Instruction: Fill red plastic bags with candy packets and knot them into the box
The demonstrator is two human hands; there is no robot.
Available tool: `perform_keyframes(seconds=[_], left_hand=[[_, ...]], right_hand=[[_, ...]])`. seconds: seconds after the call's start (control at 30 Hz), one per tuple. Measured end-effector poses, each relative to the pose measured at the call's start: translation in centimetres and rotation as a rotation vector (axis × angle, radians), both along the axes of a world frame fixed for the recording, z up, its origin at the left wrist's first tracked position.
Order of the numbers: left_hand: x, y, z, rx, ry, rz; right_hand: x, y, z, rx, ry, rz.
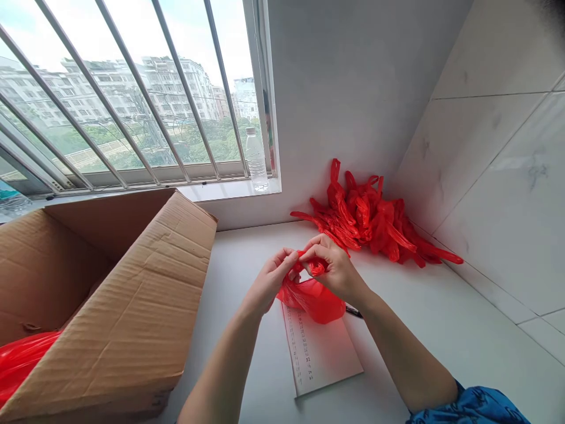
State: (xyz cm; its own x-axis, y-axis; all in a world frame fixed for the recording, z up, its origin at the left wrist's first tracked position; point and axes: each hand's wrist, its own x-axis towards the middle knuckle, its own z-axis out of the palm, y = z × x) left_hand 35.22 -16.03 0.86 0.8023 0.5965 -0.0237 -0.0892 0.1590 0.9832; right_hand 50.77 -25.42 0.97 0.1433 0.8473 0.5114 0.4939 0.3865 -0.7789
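Both hands meet mid-counter, fingers pressed together: left hand [267, 285] and right hand [334, 268] each pinch the twisted top of a small red plastic bag [314, 299], which hangs between them just above a printed paper sheet [320, 353]. A dark pen [354, 312] pokes out just right of the bag, under the right wrist. Far right, a heap of red bags [368, 218] sits against the wall; left, an open cardboard box [132, 306] with red plastic inside; far, a water bottle [256, 159] on the windowsill.

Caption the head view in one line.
Left hand and right hand pinch a red bag over a printed sheet.
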Motion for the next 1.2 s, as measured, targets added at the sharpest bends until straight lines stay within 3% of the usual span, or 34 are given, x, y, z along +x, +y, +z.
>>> perform_keyframes(seconds=[0.1, 0.3, 0.5, 0.57, 0.67, 0.8, 0.9, 1.0, 1.07, 1.13, 1.2], left_hand=[[-0.2, -0.1, 0.2, 0.084, 0.045, -0.012], [-0.4, -0.2, 0.3, 0.138, -0.009, -0.011], [-0.7, 0.1, 0.2, -0.036, -0.079, -0.013], [-0.8, 0.7, -0.1, -0.113, -0.141, 0.066], [-0.8, 2.5, -1.3, -0.179, -0.239, 0.288], [-0.8, 4.9, -3.6, -0.196, -0.286, 0.53], [-0.4, 5.7, -4.8, -0.147, -0.231, 0.617], [-0.4, 5.6, -4.7, -0.049, -0.156, 0.565], [-1.0, 5.4, -4.1, 0.043, -0.042, 0.513], [-1.9, 5.0, -3.5, 0.177, 0.146, 0.444], [-2.9, 4.3, -3.1, 0.354, 0.348, 0.311]], right_hand=[[-0.2, 0.1, -0.1, 0.054, -0.145, -0.112], [0.2, -0.3, 0.3, 0.11, -0.195, -0.192], [1.4, -1.8, 1.4, 0.037, -0.304, -0.11], [1.9, -2.7, 2.1, 0.018, -0.335, -0.087], [3.0, -4.5, 3.1, -0.051, -0.331, -0.02], [4.8, -6.7, 3.9, -0.344, -0.297, 0.082], [6.0, -7.2, 4.1, -0.518, -0.263, 0.115], [7.3, -6.6, 3.9, -0.565, -0.111, 0.21], [8.1, -5.7, 3.0, -0.534, 0.004, 0.19], [8.3, -4.8, 1.5, -0.526, -0.026, 0.015], [7.6, -3.7, -0.5, -0.586, -0.209, -0.175]])
